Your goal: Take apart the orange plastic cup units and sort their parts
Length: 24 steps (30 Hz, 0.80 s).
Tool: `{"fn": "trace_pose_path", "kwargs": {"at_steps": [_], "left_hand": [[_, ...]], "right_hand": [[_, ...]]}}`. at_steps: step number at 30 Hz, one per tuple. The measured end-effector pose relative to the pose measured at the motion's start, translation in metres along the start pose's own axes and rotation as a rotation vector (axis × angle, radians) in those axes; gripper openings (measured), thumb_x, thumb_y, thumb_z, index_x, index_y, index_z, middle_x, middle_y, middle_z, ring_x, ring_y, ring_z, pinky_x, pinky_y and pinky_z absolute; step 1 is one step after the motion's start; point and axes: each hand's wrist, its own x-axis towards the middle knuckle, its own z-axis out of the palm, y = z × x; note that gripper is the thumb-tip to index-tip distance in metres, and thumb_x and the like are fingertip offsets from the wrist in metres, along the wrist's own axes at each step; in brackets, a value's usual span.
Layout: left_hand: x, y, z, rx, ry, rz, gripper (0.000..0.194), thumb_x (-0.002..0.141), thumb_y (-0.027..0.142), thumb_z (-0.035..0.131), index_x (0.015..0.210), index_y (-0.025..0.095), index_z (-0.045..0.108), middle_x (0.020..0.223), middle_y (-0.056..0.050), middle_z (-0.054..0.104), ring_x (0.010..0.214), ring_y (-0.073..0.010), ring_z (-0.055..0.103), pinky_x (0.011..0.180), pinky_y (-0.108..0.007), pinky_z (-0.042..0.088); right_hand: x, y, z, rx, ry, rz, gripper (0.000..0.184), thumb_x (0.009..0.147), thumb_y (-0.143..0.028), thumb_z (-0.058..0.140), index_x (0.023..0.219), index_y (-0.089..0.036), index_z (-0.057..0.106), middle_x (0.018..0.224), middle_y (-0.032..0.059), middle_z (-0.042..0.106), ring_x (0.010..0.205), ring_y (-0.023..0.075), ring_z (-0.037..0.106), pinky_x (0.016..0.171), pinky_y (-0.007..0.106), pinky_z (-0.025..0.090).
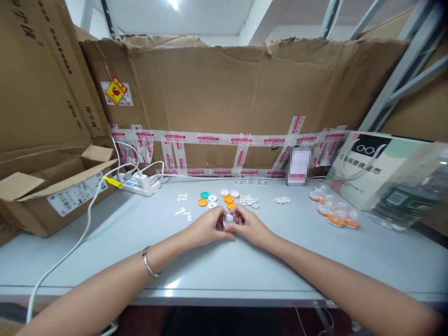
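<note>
Between my two hands, over the middle of the table, is a small clear plastic cup (229,218) with something pale inside. My left hand (212,224) grips its left side, and my right hand (249,225) closes on it from the right. Just beyond my fingers lie round caps: an orange cap (202,202), a teal cap (205,194), a white cap (234,193) and several more. A pile of small white parts (248,200) sits behind my right hand. Small white discs (183,211) lie scattered to the left.
Assembled clear domes on orange bases (336,217) stand at the right, near a water bottle (406,200) and a printed box (371,168). Clear cups (250,179) line the back. An open carton (52,196) and power strip (140,184) are left, with a cable (89,219) crossing the table.
</note>
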Motion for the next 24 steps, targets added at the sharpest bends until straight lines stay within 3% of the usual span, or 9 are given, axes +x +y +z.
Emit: {"fn": "trace_pose_path", "kwargs": {"at_steps": [6,16,24], "left_hand": [[0.001,-0.003,0.011,-0.044,0.087,-0.019,0.033,0.067,0.041,0.064,0.082,0.016,0.047,0.074,0.002,0.051,0.065,-0.0118,0.045,0.056,-0.022,0.035],[0.003,-0.007,0.016,0.030,0.090,0.044,0.026,0.065,0.035,0.063,0.075,0.016,0.049,0.071,0.002,0.048,0.064,-0.0115,0.043,0.056,-0.022,0.033],[0.000,-0.004,0.017,-0.036,0.082,0.047,0.030,0.065,0.039,0.065,0.070,0.015,0.049,0.065,0.004,0.045,0.060,-0.0096,0.040,0.054,-0.020,0.031]], "right_hand": [[-0.001,-0.002,0.001,-0.010,0.019,0.008,0.034,0.064,-0.040,0.068,0.078,-0.019,0.044,0.060,-0.0072,0.040,0.055,0.0089,0.037,0.051,0.021,0.028],[-0.004,0.004,0.003,-0.010,0.042,-0.031,0.039,0.061,-0.044,0.069,0.078,-0.020,0.043,0.057,-0.0081,0.040,0.052,0.0085,0.037,0.050,0.021,0.029],[-0.008,0.003,0.002,-0.079,0.081,-0.083,0.036,0.063,-0.044,0.066,0.076,-0.020,0.042,0.056,-0.0075,0.041,0.052,0.0088,0.038,0.049,0.021,0.029]]}}
